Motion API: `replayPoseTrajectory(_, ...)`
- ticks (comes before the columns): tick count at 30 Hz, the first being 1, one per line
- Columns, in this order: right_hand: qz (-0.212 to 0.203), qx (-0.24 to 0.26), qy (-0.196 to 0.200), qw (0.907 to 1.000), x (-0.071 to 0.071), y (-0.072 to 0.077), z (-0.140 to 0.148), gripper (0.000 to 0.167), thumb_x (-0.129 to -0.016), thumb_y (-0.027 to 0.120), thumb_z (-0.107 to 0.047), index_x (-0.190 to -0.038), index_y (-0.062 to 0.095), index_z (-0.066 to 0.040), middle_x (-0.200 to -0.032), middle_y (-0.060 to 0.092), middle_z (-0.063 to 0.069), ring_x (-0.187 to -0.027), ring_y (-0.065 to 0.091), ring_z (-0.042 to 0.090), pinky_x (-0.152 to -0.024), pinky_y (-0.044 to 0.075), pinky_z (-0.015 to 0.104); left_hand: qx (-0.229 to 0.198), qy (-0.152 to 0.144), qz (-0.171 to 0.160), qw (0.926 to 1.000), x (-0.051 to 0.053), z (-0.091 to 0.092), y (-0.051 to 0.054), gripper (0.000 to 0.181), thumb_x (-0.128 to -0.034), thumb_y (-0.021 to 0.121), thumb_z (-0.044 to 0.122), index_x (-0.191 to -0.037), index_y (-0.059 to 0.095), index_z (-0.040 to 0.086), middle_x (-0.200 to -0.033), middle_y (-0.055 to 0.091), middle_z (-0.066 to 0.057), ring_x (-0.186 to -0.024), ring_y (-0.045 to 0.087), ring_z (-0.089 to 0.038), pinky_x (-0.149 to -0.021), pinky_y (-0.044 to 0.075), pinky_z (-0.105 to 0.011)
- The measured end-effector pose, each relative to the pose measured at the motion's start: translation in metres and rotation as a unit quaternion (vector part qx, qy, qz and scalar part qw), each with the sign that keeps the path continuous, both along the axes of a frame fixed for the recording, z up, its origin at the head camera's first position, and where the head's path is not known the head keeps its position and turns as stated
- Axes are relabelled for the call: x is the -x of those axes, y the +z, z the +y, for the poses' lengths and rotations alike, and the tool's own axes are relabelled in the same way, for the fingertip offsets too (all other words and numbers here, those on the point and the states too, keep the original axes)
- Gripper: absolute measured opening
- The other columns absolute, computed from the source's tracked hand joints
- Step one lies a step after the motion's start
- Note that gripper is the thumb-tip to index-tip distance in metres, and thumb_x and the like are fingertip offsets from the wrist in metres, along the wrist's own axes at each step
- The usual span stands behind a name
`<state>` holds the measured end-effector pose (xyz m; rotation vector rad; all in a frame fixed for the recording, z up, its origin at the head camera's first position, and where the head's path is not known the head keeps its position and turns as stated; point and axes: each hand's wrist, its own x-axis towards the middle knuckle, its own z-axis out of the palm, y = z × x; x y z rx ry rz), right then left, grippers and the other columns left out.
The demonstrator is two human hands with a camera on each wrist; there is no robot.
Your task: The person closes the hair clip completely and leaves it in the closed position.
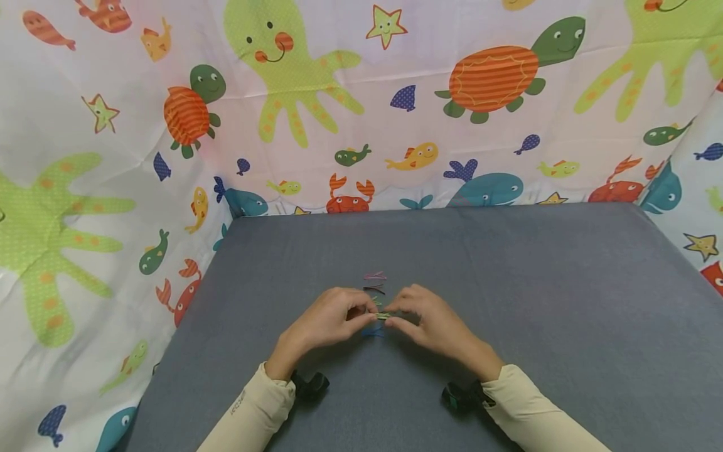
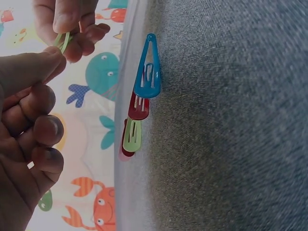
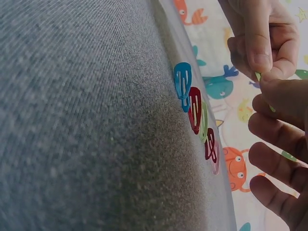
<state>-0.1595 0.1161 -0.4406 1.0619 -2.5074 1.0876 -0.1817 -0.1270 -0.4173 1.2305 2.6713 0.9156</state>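
Note:
A light green snap hair clip (image 2: 66,42) is held above the table between both hands. My left hand (image 1: 337,314) pinches one end with thumb and finger, and my right hand (image 1: 437,322) pinches the other. Much of the clip is hidden by the fingertips. Below and beyond them, more snap clips lie in a row: a blue clip (image 3: 182,79) nearest me, then a dark red clip (image 3: 194,111), a green clip (image 2: 133,137), another dark red clip (image 3: 210,147) and a pink clip (image 1: 375,276) farthest away. Neither hand touches the row.
The grey tabletop (image 1: 542,301) stretches out on both sides of the hands. A white curtain printed with sea animals (image 1: 395,125) hangs along its back and sides. Dark wrist cameras sit below each hand, next to the cream sleeves (image 1: 536,414).

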Motion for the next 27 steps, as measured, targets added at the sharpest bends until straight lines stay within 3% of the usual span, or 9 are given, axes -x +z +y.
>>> replayPoseTrajectory(5,0.009,0.004,0.002,1.0000,0.0011,-0.0001,0.0004,0.011,-0.090,0.078,-0.017,-0.101,0.080,-0.019,-0.094,0.071,-0.010,-0.089,0.060,0.008,-0.077,0.051,0.028,-0.003,0.000,0.003,1.0000,0.0010,0.0013,-0.0015,0.009,-0.0977,0.070,0.019,-0.097,0.077,0.015,-0.079,0.064,0.011,-0.063,0.049,-0.001,-0.058,0.041,-0.019)
replayPoseTrajectory(11,0.026,0.011,-0.002,0.9996,0.0030,-0.0005,0.0010,0.008,-0.089,0.079,-0.017,-0.096,0.080,-0.019,-0.091,0.073,-0.010,-0.084,0.062,0.014,-0.077,0.049,0.031,0.010,0.001,0.021,0.9997,0.0007,0.0030,-0.0007,0.007,-0.0963,0.072,0.021,-0.098,0.078,0.018,-0.081,0.064,0.012,-0.066,0.050,0.000,-0.060,0.042,-0.018)
replayPoseTrajectory(17,0.023,0.019,0.005,0.9995,0.0037,0.0005,0.0019,0.007,-0.089,0.079,-0.016,-0.095,0.080,-0.018,-0.088,0.072,-0.010,-0.080,0.060,0.014,-0.075,0.047,0.029,0.000,-0.008,0.012,0.9999,-0.0002,0.0031,0.0007,0.010,-0.0958,0.072,0.021,-0.102,0.079,0.017,-0.087,0.068,0.011,-0.064,0.049,0.000,-0.059,0.042,-0.018)
replayPoseTrajectory(21,0.009,0.024,0.016,0.9996,0.0031,0.0014,0.0021,0.008,-0.089,0.079,-0.014,-0.096,0.081,-0.016,-0.088,0.072,-0.010,-0.081,0.059,0.010,-0.074,0.048,0.029,-0.017,-0.019,-0.007,0.9996,0.0005,0.0022,0.0007,0.010,-0.0972,0.070,0.021,-0.101,0.078,0.016,-0.089,0.070,0.010,-0.064,0.050,-0.002,-0.060,0.043,-0.019)
replayPoseTrajectory(27,-0.025,0.045,0.038,0.9979,0.0023,0.0031,0.0023,0.010,-0.090,0.077,-0.012,-0.098,0.081,-0.015,-0.090,0.072,-0.009,-0.084,0.056,0.005,-0.071,0.051,0.034,-0.057,-0.036,-0.070,0.9953,0.0015,0.0003,0.0004,0.012,-0.0992,0.067,0.018,-0.101,0.077,0.012,-0.091,0.073,0.002,-0.065,0.051,-0.007,-0.060,0.044,-0.021)
